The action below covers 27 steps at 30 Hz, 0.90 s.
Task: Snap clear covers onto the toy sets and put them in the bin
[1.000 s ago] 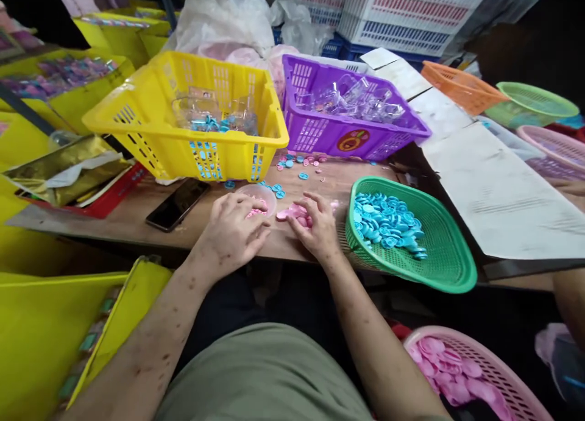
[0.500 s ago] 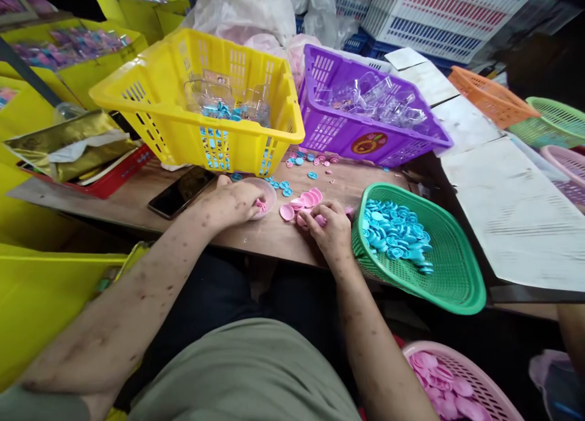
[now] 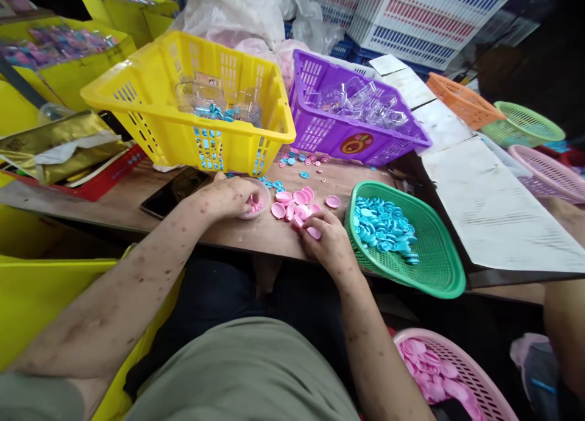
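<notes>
Crates (image 3: 418,28) beyond tabletop (image 3: 256,233); left hand (image 3: 231,197) in bowl (image 3: 264,193), right hand (image 3: 331,241) at pieces (image 3: 278,210), grips unclear.

Tabletop (image 3: 256,241): phone (image 3: 167,197) near front edge, left; bowl (image 3: 266,195) right of it, small pieces (image 3: 256,206) inside. Oval shells (image 3: 301,211) between bowl and mesh basket (image 3: 436,250); discs (image 3: 381,225) in basket. Behind, toward back edge: slotted crate (image 3: 183,144) left, stickered crate (image 3: 315,128) right, plastic packs (image 3: 361,101) in both.
</notes>
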Available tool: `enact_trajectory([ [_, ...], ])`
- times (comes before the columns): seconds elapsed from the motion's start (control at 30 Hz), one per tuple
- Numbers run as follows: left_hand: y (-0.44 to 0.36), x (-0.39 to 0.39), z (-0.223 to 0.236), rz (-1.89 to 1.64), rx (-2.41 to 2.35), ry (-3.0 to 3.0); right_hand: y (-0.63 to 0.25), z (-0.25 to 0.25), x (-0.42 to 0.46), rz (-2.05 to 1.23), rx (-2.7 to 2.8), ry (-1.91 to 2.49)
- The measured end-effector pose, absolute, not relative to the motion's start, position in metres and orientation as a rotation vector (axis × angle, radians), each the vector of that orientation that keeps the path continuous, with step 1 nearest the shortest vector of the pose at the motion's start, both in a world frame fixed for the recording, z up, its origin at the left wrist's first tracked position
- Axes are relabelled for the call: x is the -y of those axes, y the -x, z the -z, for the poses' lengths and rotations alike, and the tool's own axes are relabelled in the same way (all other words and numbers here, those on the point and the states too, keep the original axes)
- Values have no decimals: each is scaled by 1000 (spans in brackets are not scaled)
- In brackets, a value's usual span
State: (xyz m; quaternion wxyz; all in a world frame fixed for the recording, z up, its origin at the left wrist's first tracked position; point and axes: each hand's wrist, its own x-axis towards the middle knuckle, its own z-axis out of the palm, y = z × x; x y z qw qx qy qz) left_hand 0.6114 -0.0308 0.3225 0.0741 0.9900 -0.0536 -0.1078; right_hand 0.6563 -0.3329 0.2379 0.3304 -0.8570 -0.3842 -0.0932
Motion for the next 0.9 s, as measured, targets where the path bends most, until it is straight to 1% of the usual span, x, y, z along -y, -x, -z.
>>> enact_trajectory([
  [0.1, -609, 29, -325, 270, 232, -2935, -644, -241, 331, 364, 963, 2167],
  [0.17, -606, 27, -325, 228, 270, -2913, -634, -243, 329, 364, 919, 2106],
  [0.4, -610, 24, -327, 384, 150, -3004, -616, -227, 311, 0, 655, 1879],
  [0.57, -608, 26, -328, 366, 174, -3000, -623, -219, 306, -115, 648, 1767],
  [0.7, -608, 30, -326, 383, 107, -3031, -632, -221, 309, -92, 720, 1737],
  [0.8, -610, 29, -327, 388, 119, -3026, -637, -221, 311, 26, 865, 1791],
  [0.9, -606, 24, -329, 269, 154, -2982, -639, -219, 314, 114, 945, 1826],
])
